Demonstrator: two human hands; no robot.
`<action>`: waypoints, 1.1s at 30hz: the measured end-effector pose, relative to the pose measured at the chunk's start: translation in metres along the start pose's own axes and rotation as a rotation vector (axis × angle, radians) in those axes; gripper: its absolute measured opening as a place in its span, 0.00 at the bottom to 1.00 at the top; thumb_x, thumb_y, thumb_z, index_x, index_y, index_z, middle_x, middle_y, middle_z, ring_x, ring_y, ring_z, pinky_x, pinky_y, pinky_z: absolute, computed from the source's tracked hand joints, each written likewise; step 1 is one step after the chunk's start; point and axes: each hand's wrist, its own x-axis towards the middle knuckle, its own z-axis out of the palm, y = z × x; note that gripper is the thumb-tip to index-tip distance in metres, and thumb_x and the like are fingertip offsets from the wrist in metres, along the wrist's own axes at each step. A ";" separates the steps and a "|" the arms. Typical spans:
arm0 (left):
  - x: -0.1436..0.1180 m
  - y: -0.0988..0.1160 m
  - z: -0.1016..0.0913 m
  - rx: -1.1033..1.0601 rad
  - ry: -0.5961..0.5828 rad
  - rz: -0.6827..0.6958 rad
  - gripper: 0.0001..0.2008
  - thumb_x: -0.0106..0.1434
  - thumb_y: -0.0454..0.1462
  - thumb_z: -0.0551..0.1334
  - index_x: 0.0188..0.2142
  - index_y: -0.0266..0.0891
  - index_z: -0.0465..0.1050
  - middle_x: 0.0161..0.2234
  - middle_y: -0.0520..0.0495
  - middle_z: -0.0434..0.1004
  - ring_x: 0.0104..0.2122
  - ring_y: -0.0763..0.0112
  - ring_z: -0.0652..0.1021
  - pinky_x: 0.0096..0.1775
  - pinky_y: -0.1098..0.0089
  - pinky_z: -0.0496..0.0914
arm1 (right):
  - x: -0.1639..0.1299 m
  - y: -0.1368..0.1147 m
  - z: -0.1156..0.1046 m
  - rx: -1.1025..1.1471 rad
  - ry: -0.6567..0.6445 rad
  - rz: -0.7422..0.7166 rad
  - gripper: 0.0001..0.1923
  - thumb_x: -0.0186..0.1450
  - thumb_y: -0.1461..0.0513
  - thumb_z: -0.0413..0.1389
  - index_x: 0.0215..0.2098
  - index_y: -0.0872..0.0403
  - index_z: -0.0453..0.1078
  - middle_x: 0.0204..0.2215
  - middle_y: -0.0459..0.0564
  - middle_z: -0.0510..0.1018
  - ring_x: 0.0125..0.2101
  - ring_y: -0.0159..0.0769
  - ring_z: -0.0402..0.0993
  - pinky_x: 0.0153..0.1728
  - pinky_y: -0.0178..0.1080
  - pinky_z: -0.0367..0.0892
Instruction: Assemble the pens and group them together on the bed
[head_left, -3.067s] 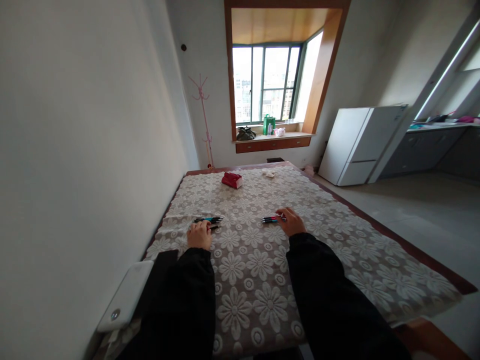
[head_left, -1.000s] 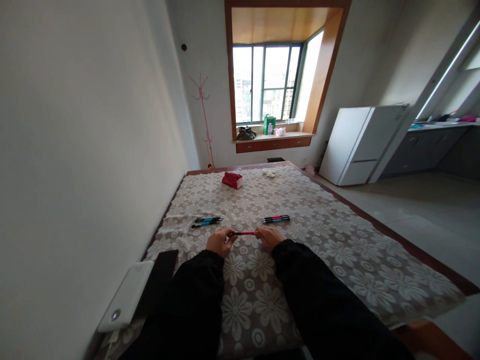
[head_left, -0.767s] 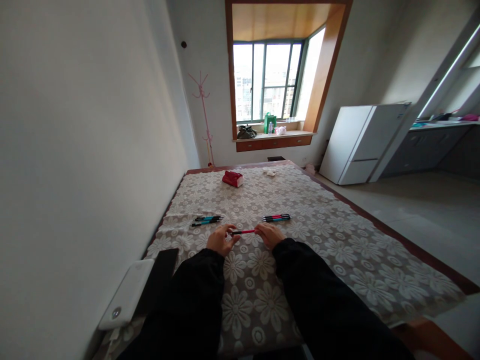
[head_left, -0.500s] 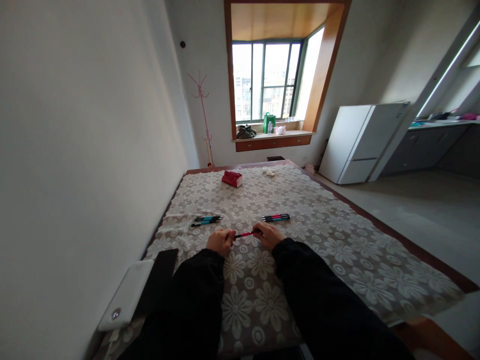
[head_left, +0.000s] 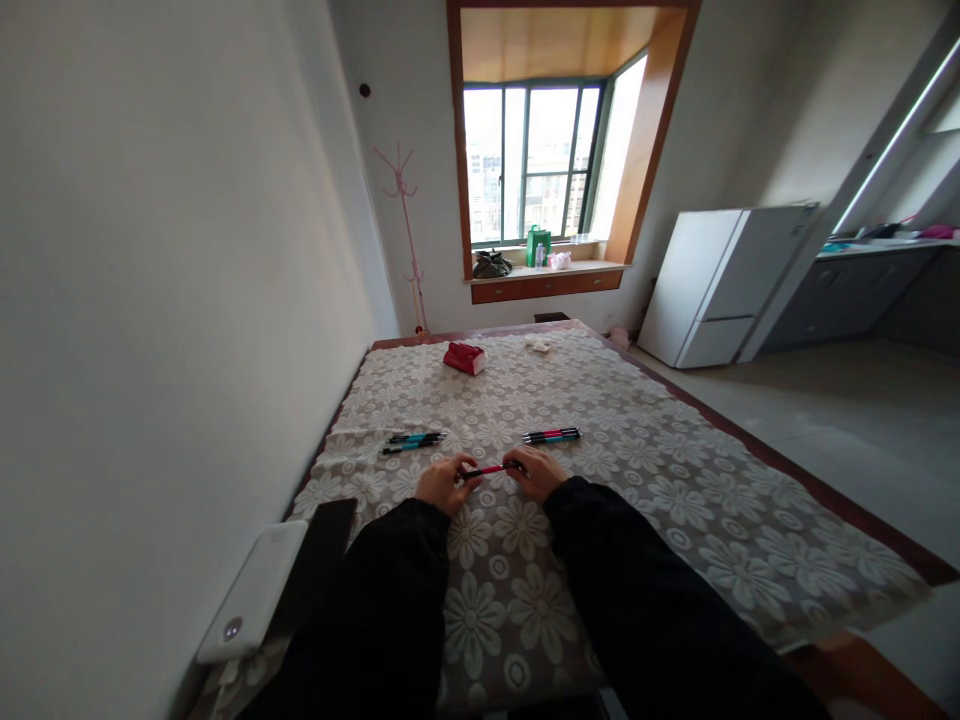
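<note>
A red and black pen (head_left: 491,469) lies crosswise between my hands, just above the flowered tablecloth (head_left: 498,567). My left hand (head_left: 448,482) has its thumb and fingers around the pen's left end. At the other end, my right hand (head_left: 536,472) grips the pen, its fingers covering that tip. Beyond my right hand is a small row of pens (head_left: 552,436), red, teal and black, side by side. Past my left hand sits another group of teal and black pens (head_left: 414,441), lying loosely together.
A red tissue pack (head_left: 464,358) and a crumpled white thing (head_left: 538,345) are farther up the table. By the left wall lie a white power bank (head_left: 253,590) and a dark flat object (head_left: 313,560). A fridge (head_left: 724,285) stands beyond the table's right side.
The fingers of my left hand have loosened and spread somewhat around the pen's left end, showing more of it. My right hand has barely moved.
</note>
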 end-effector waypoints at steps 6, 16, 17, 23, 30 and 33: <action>-0.002 -0.001 -0.002 0.095 -0.005 0.031 0.17 0.66 0.45 0.51 0.30 0.44 0.75 0.25 0.49 0.72 0.31 0.70 0.73 0.34 0.73 0.62 | 0.000 -0.002 -0.001 0.018 0.016 -0.029 0.07 0.61 0.66 0.54 0.38 0.53 0.68 0.33 0.48 0.75 0.34 0.35 0.70 0.37 0.35 0.64; -0.001 0.003 -0.001 0.021 -0.053 0.001 0.11 0.59 0.43 0.61 0.40 0.44 0.73 0.29 0.52 0.75 0.28 0.73 0.72 0.33 0.74 0.63 | -0.002 0.003 0.004 -0.014 -0.008 -0.008 0.08 0.62 0.65 0.53 0.40 0.52 0.69 0.32 0.48 0.76 0.33 0.35 0.71 0.35 0.35 0.64; -0.001 0.003 -0.001 0.037 -0.050 -0.004 0.09 0.61 0.43 0.59 0.38 0.44 0.74 0.29 0.51 0.75 0.29 0.72 0.72 0.34 0.74 0.63 | -0.001 0.003 0.004 -0.008 -0.007 -0.032 0.08 0.63 0.65 0.52 0.41 0.52 0.70 0.34 0.49 0.76 0.35 0.36 0.71 0.37 0.35 0.64; -0.002 0.002 -0.002 0.080 0.002 -0.034 0.14 0.65 0.42 0.53 0.34 0.42 0.75 0.29 0.48 0.75 0.33 0.69 0.73 0.36 0.73 0.63 | 0.000 0.003 0.002 -0.031 0.047 0.002 0.09 0.63 0.66 0.52 0.40 0.52 0.70 0.35 0.50 0.76 0.37 0.36 0.70 0.41 0.37 0.64; 0.002 -0.010 0.001 0.041 0.082 -0.008 0.13 0.63 0.35 0.54 0.42 0.45 0.75 0.39 0.48 0.77 0.42 0.66 0.73 0.43 0.70 0.65 | -0.001 0.010 0.004 -0.164 0.055 0.133 0.08 0.62 0.65 0.53 0.38 0.51 0.72 0.36 0.49 0.75 0.40 0.38 0.68 0.42 0.38 0.62; 0.003 -0.014 0.002 0.072 0.110 -0.042 0.11 0.63 0.35 0.53 0.39 0.43 0.75 0.40 0.47 0.77 0.43 0.65 0.73 0.45 0.68 0.64 | -0.002 0.013 0.004 -0.203 0.048 0.150 0.08 0.63 0.64 0.53 0.38 0.50 0.73 0.37 0.49 0.75 0.40 0.38 0.68 0.42 0.38 0.62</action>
